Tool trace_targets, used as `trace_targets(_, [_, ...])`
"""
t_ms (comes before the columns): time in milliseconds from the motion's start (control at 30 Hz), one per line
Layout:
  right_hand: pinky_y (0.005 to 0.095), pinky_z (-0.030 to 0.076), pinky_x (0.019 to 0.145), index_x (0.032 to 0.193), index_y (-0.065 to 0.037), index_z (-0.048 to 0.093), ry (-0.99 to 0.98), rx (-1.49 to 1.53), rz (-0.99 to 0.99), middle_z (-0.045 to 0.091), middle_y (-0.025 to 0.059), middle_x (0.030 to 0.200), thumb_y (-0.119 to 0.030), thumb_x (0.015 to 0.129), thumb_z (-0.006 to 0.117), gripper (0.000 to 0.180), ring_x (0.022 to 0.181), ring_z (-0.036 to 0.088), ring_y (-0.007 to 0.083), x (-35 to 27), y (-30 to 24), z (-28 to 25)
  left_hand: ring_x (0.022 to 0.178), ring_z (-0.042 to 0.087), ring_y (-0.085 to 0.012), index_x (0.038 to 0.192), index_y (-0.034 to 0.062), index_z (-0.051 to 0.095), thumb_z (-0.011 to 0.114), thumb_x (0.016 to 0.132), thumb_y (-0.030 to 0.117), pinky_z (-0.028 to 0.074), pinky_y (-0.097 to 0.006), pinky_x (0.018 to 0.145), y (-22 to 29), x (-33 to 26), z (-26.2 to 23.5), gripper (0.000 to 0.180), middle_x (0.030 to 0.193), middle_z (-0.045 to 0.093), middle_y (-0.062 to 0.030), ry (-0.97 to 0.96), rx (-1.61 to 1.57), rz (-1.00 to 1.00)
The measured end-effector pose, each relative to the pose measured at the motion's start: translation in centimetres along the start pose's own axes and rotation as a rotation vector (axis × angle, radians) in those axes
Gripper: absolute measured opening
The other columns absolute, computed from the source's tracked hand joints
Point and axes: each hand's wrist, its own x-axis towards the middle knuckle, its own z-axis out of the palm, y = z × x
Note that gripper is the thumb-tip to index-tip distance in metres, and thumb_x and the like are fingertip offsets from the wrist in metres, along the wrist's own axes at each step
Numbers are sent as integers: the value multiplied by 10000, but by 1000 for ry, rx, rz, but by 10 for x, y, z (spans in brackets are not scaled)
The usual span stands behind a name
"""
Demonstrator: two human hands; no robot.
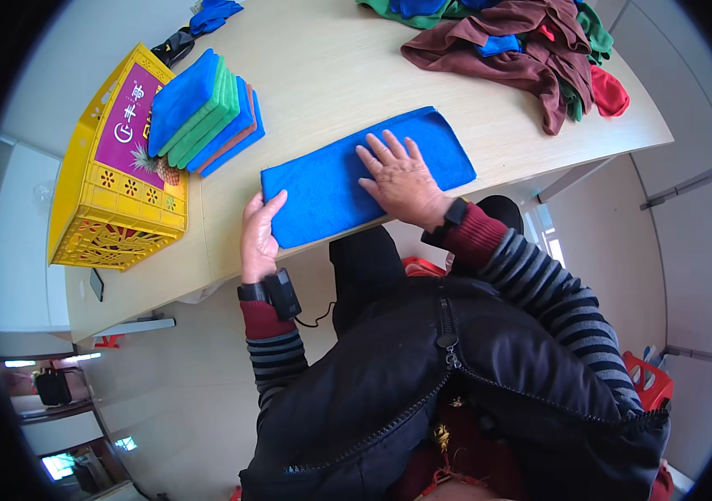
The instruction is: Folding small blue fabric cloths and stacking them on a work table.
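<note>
A blue towel (322,196), folded into a long rectangle, lies flat along the near edge of the table. At its left end my left hand (259,234) has the thumb on top and the other fingers tucked out of sight beneath the cloth. My right hand (399,177) rests palm down on the right half of the towel, its fingers spread.
Folded blue, green and brown towels are stacked (197,108) against a yellow plastic crate (122,213) on the left. A loose heap of brown, green, blue and red cloths (514,63) lies at the far right of the table (306,79). A phone (97,284) lies near the left edge.
</note>
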Motion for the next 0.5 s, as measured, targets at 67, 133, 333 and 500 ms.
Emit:
trace_targets(67, [550,205,1200,1512,-97,415,-6,43,-9,358,155,1582,-427,1028,446,587,1483,286,367,6,-8,9,1029,656,-185,1303,-34,570,696,927,140,517,-337,935,8,-5,0,433,1176,681,-118,-1,-60,8])
trace_targets(133, [551,205,1199,1511,-94,416,-11,69,-17,358,156,1582,-419,1029,445,582,1482,286,370,11,-17,15,1039,653,-187,1310,-32,566,695,925,139,516,-336,941,18,-7,1,440,1187,675,-119,9,-61,22])
trace_targets(333, [556,213,1194,1504,-77,421,-11,85,-74,361,162,1578,-396,1016,458,584,1470,300,377,12,-49,19,1032,648,-185,1364,-21,523,694,908,132,515,-335,940,59,-7,31,510,1157,663,-96,-35,-58,116])
trace_targets(500, [558,227,1187,1438,-38,479,24,72,-104,410,174,1533,-345,949,557,582,1449,331,384,8,-43,19,969,645,-163,1401,-29,475,700,882,97,531,-315,873,65,20,94,579,1085,652,-79,-103,-1,219])
